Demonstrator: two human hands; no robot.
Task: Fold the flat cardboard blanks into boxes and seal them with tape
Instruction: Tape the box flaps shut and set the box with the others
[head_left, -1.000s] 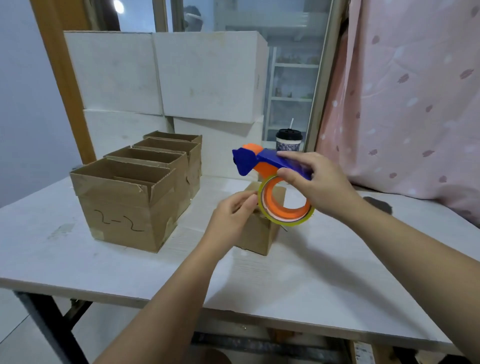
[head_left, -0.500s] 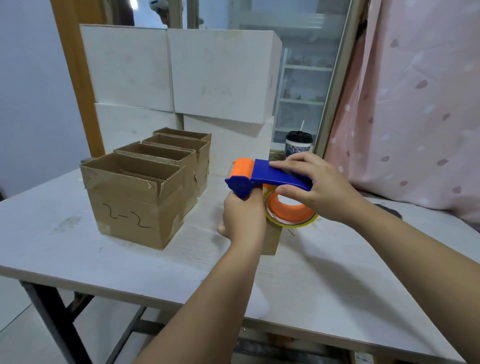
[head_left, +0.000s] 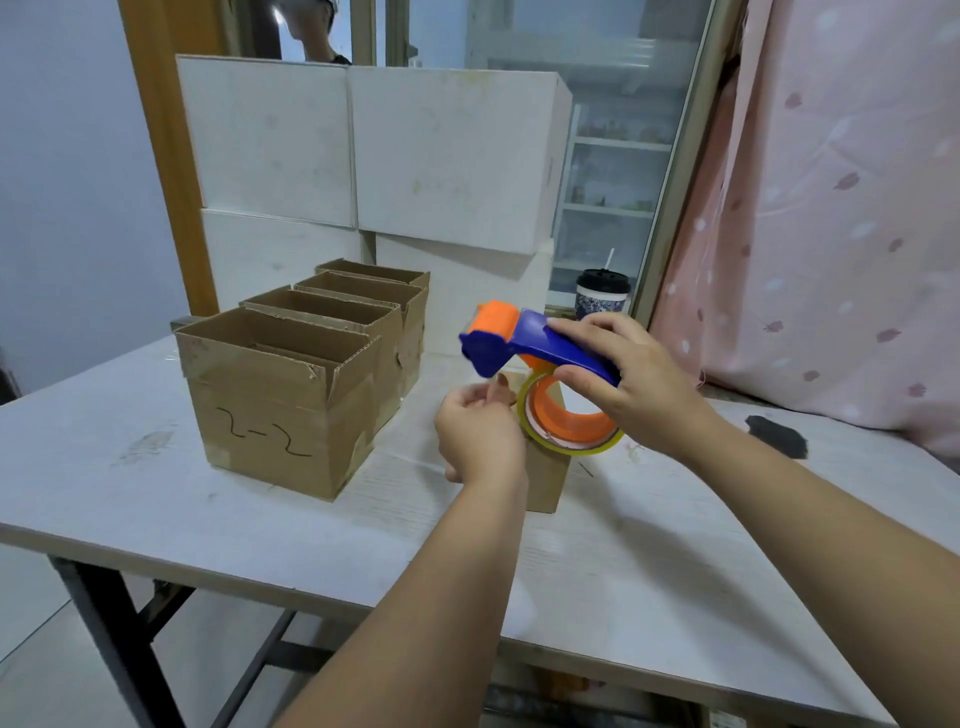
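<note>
My right hand (head_left: 631, 387) grips the blue handle of a tape dispenser (head_left: 524, 345) with an orange roller and an orange-cored roll of clear tape (head_left: 569, 423), held in the air above a small cardboard box (head_left: 545, 480) on the white table (head_left: 649, 561). My left hand (head_left: 480, 434) is just left of the roll, its fingers curled and pinching at the tape's free end; the tape itself is too clear to make out. The hands hide most of the small box.
A row of several open-topped cardboard boxes (head_left: 283, 395) stands on the table's left; the nearest bears a scribble. Large white boxes (head_left: 374, 150) are stacked behind. A lidded cup with a straw (head_left: 602, 293) stands at the back, a pink curtain (head_left: 831, 208) hangs right.
The dispenser has tipped up, its orange roller now higher. My left hand has dropped from under the dispenser's head to the edge of the roll. The camera has shifted closer.
</note>
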